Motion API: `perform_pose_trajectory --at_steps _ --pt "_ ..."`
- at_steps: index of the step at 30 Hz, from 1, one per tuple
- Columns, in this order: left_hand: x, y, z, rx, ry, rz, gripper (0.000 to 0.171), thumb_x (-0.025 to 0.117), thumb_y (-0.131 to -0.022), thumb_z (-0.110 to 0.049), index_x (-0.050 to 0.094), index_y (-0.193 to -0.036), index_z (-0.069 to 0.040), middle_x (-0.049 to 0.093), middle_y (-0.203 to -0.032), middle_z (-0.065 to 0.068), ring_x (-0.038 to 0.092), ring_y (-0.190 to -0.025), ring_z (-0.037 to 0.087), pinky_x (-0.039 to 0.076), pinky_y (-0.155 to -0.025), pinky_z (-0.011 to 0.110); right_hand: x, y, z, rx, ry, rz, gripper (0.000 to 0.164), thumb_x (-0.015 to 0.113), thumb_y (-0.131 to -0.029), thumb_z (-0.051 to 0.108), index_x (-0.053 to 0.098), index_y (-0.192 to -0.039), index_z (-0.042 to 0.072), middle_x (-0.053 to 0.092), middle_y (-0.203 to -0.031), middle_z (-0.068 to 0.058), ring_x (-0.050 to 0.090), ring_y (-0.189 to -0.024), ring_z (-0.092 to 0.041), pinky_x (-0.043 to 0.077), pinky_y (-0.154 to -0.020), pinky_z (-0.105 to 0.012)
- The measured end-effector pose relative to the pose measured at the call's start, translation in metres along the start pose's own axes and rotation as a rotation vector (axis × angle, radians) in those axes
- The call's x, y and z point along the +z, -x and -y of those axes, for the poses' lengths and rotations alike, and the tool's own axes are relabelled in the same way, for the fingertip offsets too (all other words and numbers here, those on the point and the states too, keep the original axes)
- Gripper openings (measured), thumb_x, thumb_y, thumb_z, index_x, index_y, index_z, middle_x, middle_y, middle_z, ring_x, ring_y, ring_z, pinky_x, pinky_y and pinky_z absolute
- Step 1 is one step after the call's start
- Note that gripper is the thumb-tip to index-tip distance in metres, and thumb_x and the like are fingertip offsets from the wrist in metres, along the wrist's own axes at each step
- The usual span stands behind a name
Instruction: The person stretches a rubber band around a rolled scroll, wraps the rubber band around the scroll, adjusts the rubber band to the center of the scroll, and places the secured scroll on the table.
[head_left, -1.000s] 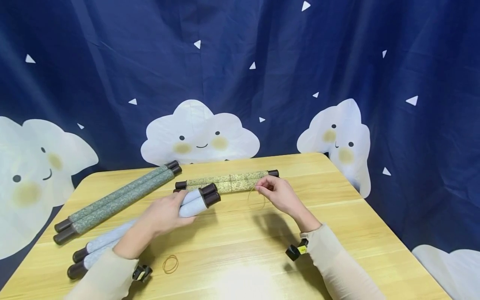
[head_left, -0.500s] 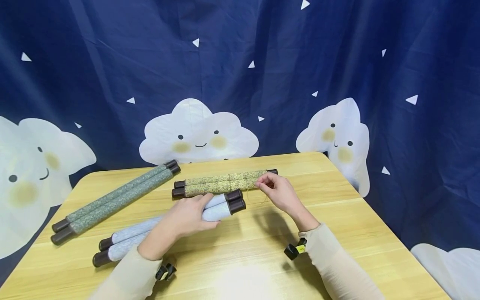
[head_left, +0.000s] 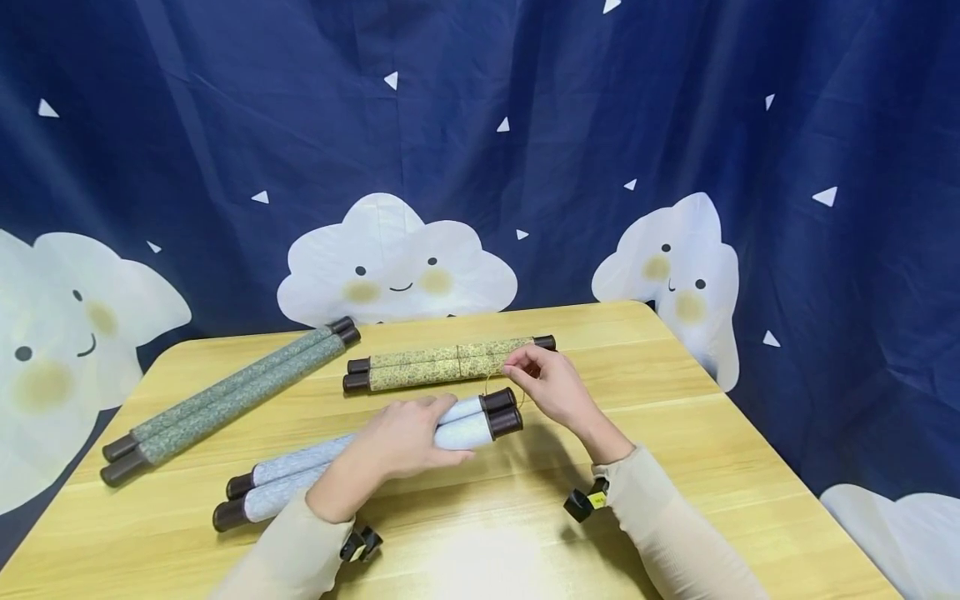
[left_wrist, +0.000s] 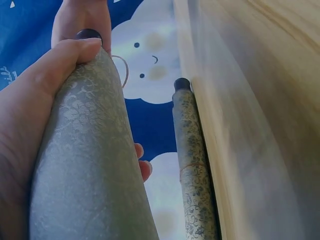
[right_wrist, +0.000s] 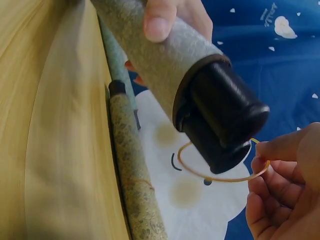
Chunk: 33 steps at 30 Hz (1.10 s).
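A pale blue rolled scroll, its two rolls side by side with dark end caps, slants across the table's middle. My left hand grips it near its right end, the thumb laid along the near roll. That end is raised toward my right hand, which pinches a thin yellow-brown rubber band between thumb and fingers. In the right wrist view the band hangs as a loop at the end caps, and the lower cap overlaps it.
A yellow patterned scroll, a band around its middle, lies behind the hands. To the left, a green scroll lies diagonally on the wooden table. A blue curtain with clouds hangs behind the table.
My left hand has carried the pale blue scroll rightward until its end meets the rubber band. My right hand has barely moved. The loose bands on the table are now hidden behind my left arm.
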<state>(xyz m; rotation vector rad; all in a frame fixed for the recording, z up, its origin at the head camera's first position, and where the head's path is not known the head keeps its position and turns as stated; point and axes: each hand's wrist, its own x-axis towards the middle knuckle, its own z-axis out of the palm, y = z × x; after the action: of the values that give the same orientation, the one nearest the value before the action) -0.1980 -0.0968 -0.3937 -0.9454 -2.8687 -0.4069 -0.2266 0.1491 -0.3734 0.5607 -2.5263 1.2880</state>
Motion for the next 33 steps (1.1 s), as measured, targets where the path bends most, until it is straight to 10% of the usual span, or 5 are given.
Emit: perform_pose_trajectory --at_steps 10,33 --pt "0.000 -0.005 0.008 -0.074 0.003 -0.014 0.075 0.066 -0.077 -0.070 0.056 -0.126 -0.014 0.059 -0.081 -0.002 0.050 -0.060 0.011 0.044 -0.052 0.026 -0.001 0.004 0.011 -0.025 -0.021 0.083 0.009 0.070 -0.092 0.021 0.070 -0.093 0.012 0.065 -0.080 0.007 0.056 -0.069 -0.014 0.045 -0.059 -0.028" --pt "-0.007 -0.003 0.021 -0.220 -0.056 -0.078 0.086 0.061 -0.080 -0.071 0.049 -0.139 -0.010 0.065 -0.116 0.017 0.065 -0.087 0.035 0.055 -0.068 0.045 0.019 0.020 0.029 -0.054 0.012 0.340 0.011 0.062 -0.097 0.022 0.065 -0.089 0.015 0.063 -0.072 0.008 0.060 -0.066 -0.010 0.048 -0.058 -0.026"
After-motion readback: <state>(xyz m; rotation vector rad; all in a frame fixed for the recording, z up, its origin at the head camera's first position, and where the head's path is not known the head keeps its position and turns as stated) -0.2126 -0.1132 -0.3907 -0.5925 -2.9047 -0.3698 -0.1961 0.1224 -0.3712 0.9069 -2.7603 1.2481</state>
